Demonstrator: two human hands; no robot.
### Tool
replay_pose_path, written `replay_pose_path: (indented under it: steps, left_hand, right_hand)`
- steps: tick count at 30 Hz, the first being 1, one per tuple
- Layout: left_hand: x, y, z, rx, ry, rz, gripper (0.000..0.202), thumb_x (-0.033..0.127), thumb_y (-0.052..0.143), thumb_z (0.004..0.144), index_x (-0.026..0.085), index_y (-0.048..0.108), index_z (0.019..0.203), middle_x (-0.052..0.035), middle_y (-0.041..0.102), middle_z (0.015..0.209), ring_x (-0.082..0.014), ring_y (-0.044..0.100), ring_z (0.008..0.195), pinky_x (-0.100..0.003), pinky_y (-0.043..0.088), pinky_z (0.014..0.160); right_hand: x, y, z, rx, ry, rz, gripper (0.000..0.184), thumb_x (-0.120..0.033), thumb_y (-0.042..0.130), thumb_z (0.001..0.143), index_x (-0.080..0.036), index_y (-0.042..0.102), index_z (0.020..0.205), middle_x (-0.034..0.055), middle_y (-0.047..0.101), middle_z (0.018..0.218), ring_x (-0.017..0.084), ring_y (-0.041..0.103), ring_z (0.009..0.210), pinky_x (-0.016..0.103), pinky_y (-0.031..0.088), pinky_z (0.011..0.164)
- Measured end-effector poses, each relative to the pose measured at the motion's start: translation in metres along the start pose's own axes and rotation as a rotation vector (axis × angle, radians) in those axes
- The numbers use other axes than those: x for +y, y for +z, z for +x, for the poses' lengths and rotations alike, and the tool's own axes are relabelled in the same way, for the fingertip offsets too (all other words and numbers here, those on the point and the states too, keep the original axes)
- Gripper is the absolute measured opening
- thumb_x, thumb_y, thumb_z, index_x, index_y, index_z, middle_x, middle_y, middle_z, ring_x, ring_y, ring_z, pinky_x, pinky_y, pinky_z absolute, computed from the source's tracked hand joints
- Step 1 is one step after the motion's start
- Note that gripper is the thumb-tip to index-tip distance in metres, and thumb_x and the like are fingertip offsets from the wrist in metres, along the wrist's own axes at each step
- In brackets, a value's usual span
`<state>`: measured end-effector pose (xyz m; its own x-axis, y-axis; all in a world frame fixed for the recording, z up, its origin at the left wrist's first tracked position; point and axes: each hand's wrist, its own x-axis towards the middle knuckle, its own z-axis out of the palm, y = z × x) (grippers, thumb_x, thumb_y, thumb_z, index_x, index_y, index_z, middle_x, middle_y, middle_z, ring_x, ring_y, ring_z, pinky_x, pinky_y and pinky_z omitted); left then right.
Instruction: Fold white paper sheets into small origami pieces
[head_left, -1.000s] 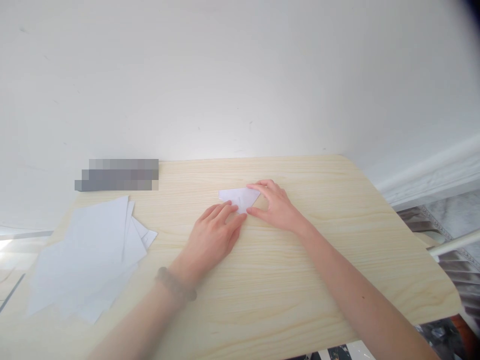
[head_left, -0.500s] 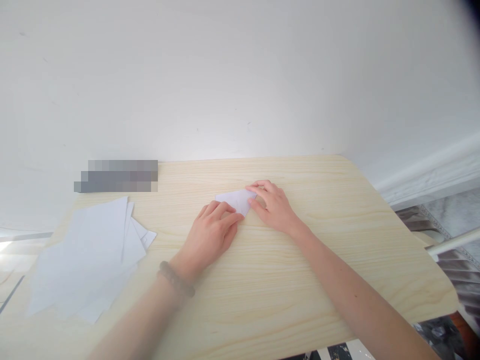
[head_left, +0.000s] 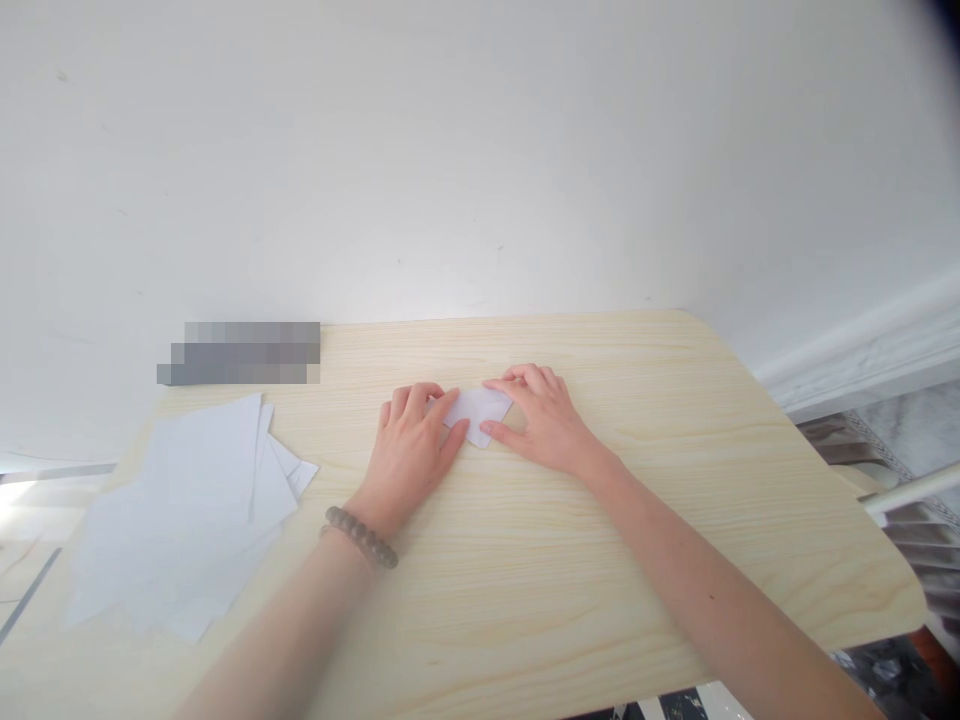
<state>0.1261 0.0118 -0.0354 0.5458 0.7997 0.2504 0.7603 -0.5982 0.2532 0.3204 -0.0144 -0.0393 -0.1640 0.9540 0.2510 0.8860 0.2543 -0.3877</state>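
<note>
A small folded piece of white paper [head_left: 480, 408] lies on the wooden table between my two hands, its lower point towards me. My left hand [head_left: 416, 440], with a beaded bracelet on the wrist, grips the paper's left end; thumb and index finger rest on it, and the other fingers curl over the far left corner. At the right end, my right hand [head_left: 544, 415] holds the paper with its thumb on the near edge and its fingertips at the far edge. Both hands partly cover the ends of the paper.
Several loose white sheets [head_left: 202, 490] overlap on the left of the table [head_left: 525, 580]. A blurred-out dark object [head_left: 240, 355] sits behind them at the back edge. A white wall [head_left: 480, 180] rises behind the table. A pale rail [head_left: 911, 492] shows at the right.
My left hand has drawn back slightly left, and its thumb and index finger have spread apart on the paper. The paper's lower part now shows a blunt point. The right thumb has moved nearer me.
</note>
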Motion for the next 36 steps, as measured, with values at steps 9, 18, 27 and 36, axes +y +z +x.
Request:
replay_pose_path:
  steps: [9,18,27,36]
  left_hand:
    - [0.0002,-0.0005,0.0014,-0.01,-0.007,0.0,0.036,0.037,0.044,0.087,0.017,0.053,0.116,-0.0108,0.05,0.113,-0.0271,0.042,0.105,-0.043,0.038,0.087]
    - [-0.0042,0.0002,-0.0016,0.008,0.002,-0.153,0.04,0.036,0.049,0.085,0.018,0.05,0.121,-0.0097,0.046,0.113,-0.0227,0.043,0.099,-0.04,0.04,0.09]
    - [0.0008,-0.0016,-0.0009,0.041,-0.082,0.01,0.041,0.042,0.048,0.084,0.017,0.052,0.116,-0.0114,0.048,0.111,-0.0283,0.042,0.103,-0.044,0.039,0.088]
    - [-0.0066,0.0022,-0.0012,0.034,-0.096,-0.121,0.042,0.044,0.053,0.081,0.019,0.052,0.116,-0.0089,0.047,0.105,-0.0247,0.042,0.099,-0.041,0.038,0.09]
  right_hand:
    - [0.0001,-0.0013,0.0003,-0.007,-0.009,0.044,0.04,-0.047,0.056,0.077,-0.026,0.054,0.112,0.0049,0.053,0.109,0.023,0.045,0.105,0.04,0.034,0.092]
    - [0.003,-0.0027,0.0013,-0.067,0.004,0.068,0.051,-0.051,0.059,0.074,-0.027,0.051,0.118,0.0041,0.054,0.107,0.023,0.045,0.103,0.04,0.034,0.092]
    - [0.0004,-0.0043,0.0005,-0.053,0.018,0.081,0.038,-0.048,0.059,0.075,-0.029,0.056,0.108,0.0037,0.051,0.111,0.022,0.044,0.107,0.039,0.033,0.094]
    - [0.0024,-0.0057,0.0014,-0.076,-0.006,0.102,0.038,-0.049,0.059,0.074,-0.027,0.054,0.104,0.0031,0.054,0.108,0.022,0.045,0.104,0.04,0.034,0.092]
